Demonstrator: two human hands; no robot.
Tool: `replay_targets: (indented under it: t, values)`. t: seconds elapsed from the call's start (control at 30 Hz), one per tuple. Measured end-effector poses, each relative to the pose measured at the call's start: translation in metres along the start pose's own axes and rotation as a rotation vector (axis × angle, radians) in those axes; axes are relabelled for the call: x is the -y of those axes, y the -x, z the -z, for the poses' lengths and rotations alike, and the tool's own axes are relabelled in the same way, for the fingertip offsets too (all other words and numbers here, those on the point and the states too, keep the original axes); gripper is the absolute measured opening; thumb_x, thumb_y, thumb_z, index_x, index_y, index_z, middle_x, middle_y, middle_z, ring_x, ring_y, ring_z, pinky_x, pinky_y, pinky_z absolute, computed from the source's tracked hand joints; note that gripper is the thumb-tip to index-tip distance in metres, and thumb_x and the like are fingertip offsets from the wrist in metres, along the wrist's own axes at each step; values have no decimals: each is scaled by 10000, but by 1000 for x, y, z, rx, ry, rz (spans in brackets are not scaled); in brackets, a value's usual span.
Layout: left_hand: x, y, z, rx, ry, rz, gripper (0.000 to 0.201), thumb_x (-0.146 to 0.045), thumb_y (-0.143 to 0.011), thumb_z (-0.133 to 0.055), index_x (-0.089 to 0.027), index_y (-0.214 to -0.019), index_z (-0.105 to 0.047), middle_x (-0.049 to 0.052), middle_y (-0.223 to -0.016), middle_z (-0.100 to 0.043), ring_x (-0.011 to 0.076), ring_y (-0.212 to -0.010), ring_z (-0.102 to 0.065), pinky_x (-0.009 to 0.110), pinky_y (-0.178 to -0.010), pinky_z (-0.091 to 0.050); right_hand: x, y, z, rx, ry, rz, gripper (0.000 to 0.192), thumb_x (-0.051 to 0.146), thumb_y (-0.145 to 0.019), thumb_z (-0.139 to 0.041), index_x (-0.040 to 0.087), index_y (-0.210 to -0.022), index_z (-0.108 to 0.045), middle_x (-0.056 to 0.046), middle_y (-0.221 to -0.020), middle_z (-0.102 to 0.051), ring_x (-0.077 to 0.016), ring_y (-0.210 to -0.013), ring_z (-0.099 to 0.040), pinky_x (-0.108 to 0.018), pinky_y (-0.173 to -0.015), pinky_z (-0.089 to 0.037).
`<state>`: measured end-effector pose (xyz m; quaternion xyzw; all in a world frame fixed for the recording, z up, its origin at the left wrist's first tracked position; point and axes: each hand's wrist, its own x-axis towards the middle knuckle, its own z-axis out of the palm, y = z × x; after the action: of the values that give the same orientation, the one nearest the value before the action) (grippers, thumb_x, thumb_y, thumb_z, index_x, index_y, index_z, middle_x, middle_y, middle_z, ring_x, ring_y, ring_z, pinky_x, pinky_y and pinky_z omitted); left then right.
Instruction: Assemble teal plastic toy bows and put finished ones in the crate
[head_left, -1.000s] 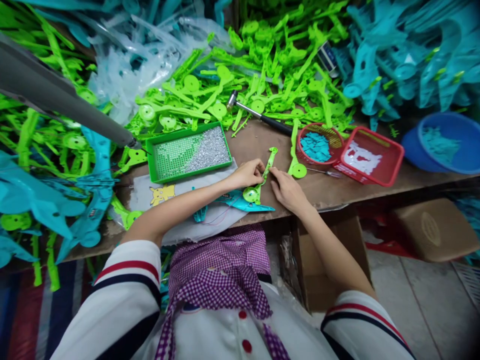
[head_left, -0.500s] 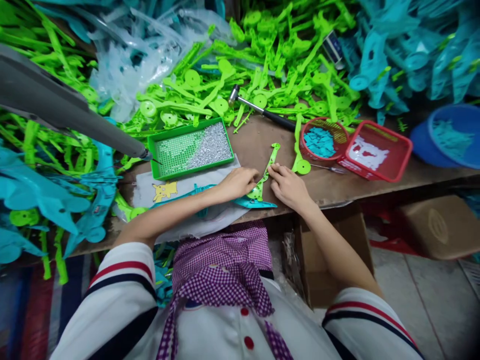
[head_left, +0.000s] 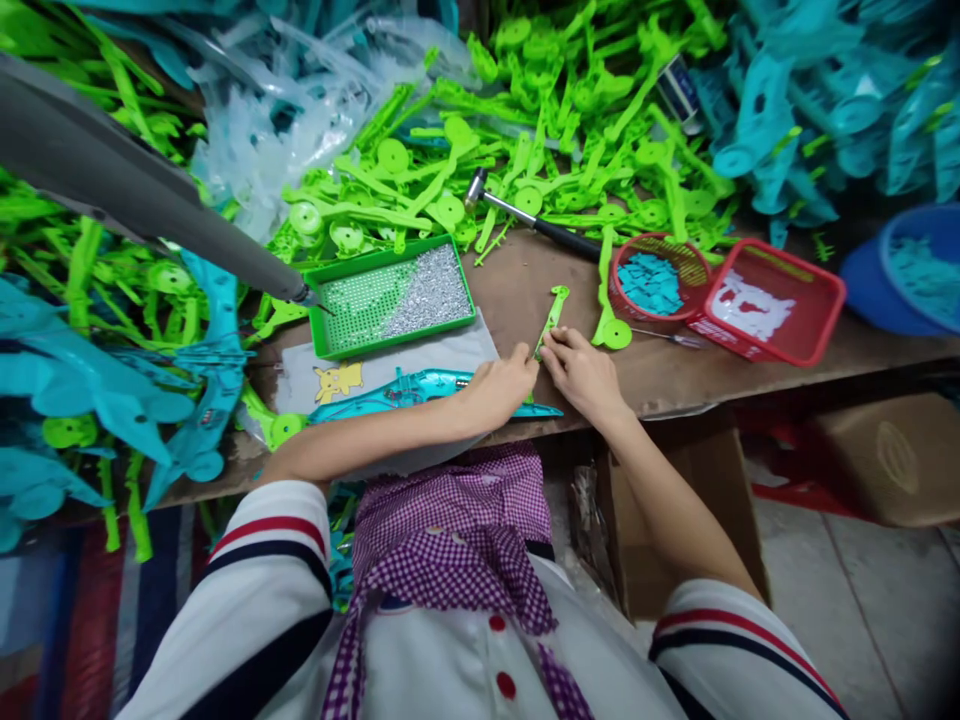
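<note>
A light green plastic part [head_left: 553,312], long and narrow, stands out past my fingertips at the front of the workbench. My right hand [head_left: 583,372] grips its right side with bent fingers. Against its left side, the fingers of my left hand [head_left: 501,388] are pinched together; whatever they hold is hidden. Under my left hand and forearm lies a long teal plastic shell [head_left: 420,388], its pointed right end showing below the green part. My left hand covers much of the green part's lower end.
A green tray [head_left: 394,298] of small silvery pieces sits behind the grey cloth [head_left: 480,340]. A hammer [head_left: 532,215], a red basket [head_left: 652,280] of teal pieces, a red tub [head_left: 780,300] and a blue bucket [head_left: 915,270] stand farther back. A grey powered tool [head_left: 150,190] slants in from the left.
My left hand has slid right and up along the green part, closer to my right hand. More of the teal shell shows. The whole view has shifted slightly.
</note>
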<state>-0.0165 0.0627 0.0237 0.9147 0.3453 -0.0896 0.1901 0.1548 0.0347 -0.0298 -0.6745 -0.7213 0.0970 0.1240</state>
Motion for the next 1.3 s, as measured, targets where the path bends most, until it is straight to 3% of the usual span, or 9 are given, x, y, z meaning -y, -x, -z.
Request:
replay_targets:
  t: [0.17, 0.43, 0.83, 1.03, 1.3]
  values:
    - [3, 15, -3, 53, 50, -32, 436, -17, -926, -311, -64, -1275, -568, 182, -1173, -548, 202, -797, -634, 350, -702, -512, 3, 2, -5, -48, -11, -66, 401, 454, -1005, -457, 231, -1212, -719, -99, -1264, -668, -285, -1127, -654, -411, -844, -584]
    - [38, 34, -13, -52, 188, -57, 425, -83, -929, -387, -185, -1261, -631, 121, -1125, -568, 201, -842, -605, 351, -765, -510, 0, 4, -9, -91, -46, -46, 424, 470, -1003, -449, 220, -1219, -715, -110, -1261, -669, -293, -1135, -650, -448, -860, -587]
    - [51, 50, -13, -18, 86, -92, 433, -100, -945, -383, -205, -1305, -598, 114, -1133, -557, 199, -856, -583, 314, -722, -475, 3, 7, -10, -97, -40, -30, 486, 534, -989, -451, 208, -1268, -679, -143, -1307, -651, -335, -1233, -603, -531, -931, -560]
    - [57, 55, -15, -56, 135, -69, 363, -174, -991, -364, -196, -1200, -660, 109, -1091, -571, 193, -840, -584, 315, -728, -472, 3, 6, -8, -77, -13, -24, 525, 545, -1000, -403, 181, -1254, -683, -146, -1302, -652, -334, -1199, -610, -496, -908, -555]
    - [57, 47, -1, 71, 61, -89, 416, -88, -927, -392, -180, -1204, -689, 133, -1110, -574, 194, -821, -579, 322, -723, -438, 5, 6, -6, -68, 24, -38, 538, 567, -991, -400, 194, -1259, -680, -136, -1289, -657, -324, -1142, -629, -478, -895, -556]
